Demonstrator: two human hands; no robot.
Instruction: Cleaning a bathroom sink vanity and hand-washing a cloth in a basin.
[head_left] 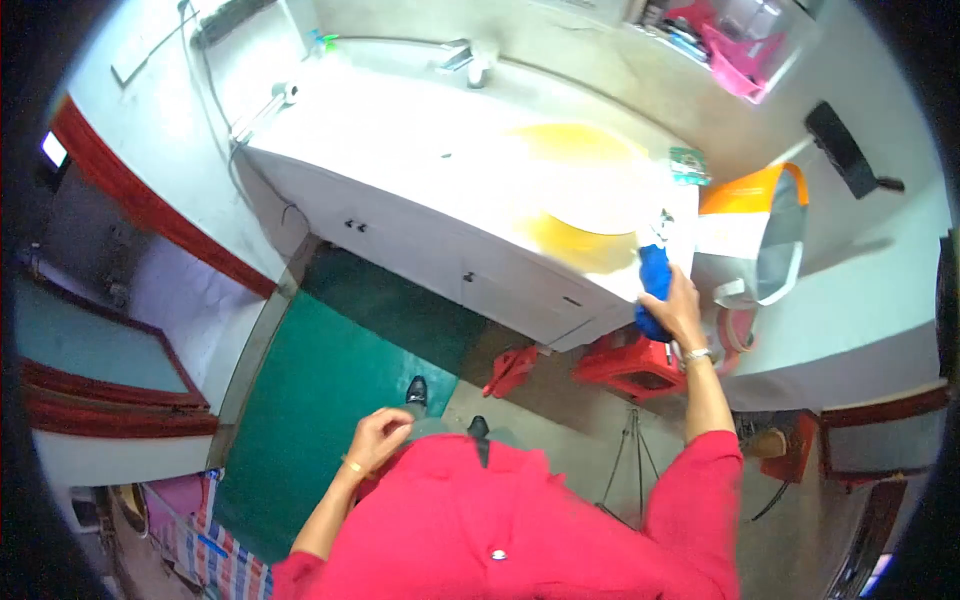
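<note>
My right hand is closed around a soft-looking blue object at the right end of the white counter. Its kind is unclear, and part of it is behind my fingers. Just beyond it stands a wide yellow basin, its inside washed out by glare. My left hand hangs in front of my body with its fingers loosely curled in, and nothing shows in it.
A faucet rises at the counter's back. Right of the counter are a green packet and an orange, white and grey bag. Below stand a red plastic stool, red slippers and a black tripod. Green flooring lies left.
</note>
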